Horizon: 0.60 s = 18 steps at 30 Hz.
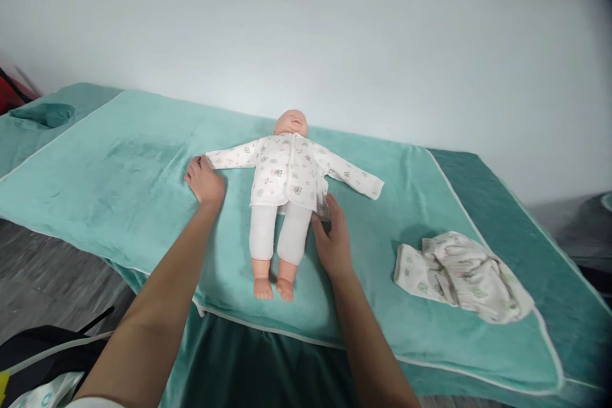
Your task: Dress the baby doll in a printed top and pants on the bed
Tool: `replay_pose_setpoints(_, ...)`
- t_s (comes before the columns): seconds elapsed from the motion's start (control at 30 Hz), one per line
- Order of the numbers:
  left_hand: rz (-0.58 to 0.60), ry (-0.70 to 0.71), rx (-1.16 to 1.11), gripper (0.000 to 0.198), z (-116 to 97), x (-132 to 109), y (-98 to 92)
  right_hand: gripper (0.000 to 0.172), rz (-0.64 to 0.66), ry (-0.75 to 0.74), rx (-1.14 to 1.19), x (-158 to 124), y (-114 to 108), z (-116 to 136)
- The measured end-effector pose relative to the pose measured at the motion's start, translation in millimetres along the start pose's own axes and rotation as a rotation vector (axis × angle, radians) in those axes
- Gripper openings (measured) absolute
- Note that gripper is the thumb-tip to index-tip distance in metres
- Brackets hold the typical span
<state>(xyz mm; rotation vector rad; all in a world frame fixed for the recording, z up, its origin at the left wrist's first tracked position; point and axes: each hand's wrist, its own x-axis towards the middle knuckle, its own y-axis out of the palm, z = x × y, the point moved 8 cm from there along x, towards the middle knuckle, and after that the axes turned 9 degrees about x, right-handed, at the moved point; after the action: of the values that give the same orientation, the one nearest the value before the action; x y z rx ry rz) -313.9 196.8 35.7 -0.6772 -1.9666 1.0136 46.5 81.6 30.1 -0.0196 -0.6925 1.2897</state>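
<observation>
A baby doll (pixel 291 122) lies on its back, head toward the wall, in a white printed long-sleeved shirt (pixel 282 172) and plain white leggings (pixel 262 233). Both sleeves stretch out sideways, and the doll's hands are hidden. My left hand (pixel 204 180) is at the end of the left-hand sleeve, fingers bent and closed at the cuff. On the other side, my right hand (pixel 335 242) has its thumb and fingers around the lower side hem of the shirt, beside the doll's hip. The doll's feet (pixel 273 287) are bare.
A teal padded blanket (pixel 138 185) with white piping covers the bed. Crumpled printed baby clothing (pixel 463 275) lies at the right. The white wall (pixel 306 44) borders the far side. A dark bag (pixel 52 350) stands at the lower left, off the bed.
</observation>
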Motion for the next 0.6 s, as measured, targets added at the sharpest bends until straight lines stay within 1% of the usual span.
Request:
replay_pose_setpoints(0.13,-0.006,0.034,-0.012,0.054,-4,1,-0.9,0.051,-0.025,0.102,-0.119,15,5,-11)
replay_pose_setpoints(0.2,-0.013,0.047,-0.011,0.054,-6,1,-1.7,0.051,-0.026,0.154,-0.134,23,5,-16)
replay_pose_setpoints(0.3,-0.02,0.059,-0.013,0.054,-8,1,-2.8,0.047,-0.041,0.239,-0.051,32,2,-23)
replay_pose_setpoints(0.4,-0.002,0.064,-0.021,0.052,-10,2,-2.1,0.033,-0.066,0.279,0.019,30,-2,-24)
replay_pose_setpoints(0.47,0.005,0.064,-0.024,0.051,-11,3,-1.8,0.026,-0.048,0.296,0.038,26,-3,-20)
replay_pose_setpoints(0.53,-0.004,0.058,-0.026,0.05,-10,3,-2.4,0.029,0.001,0.33,0.111,23,-2,-18)
replay_pose_setpoints(0.6,-0.015,0.056,-0.03,0.05,-10,4,-3.0,0.041,0.036,0.374,0.228,23,-3,-20)
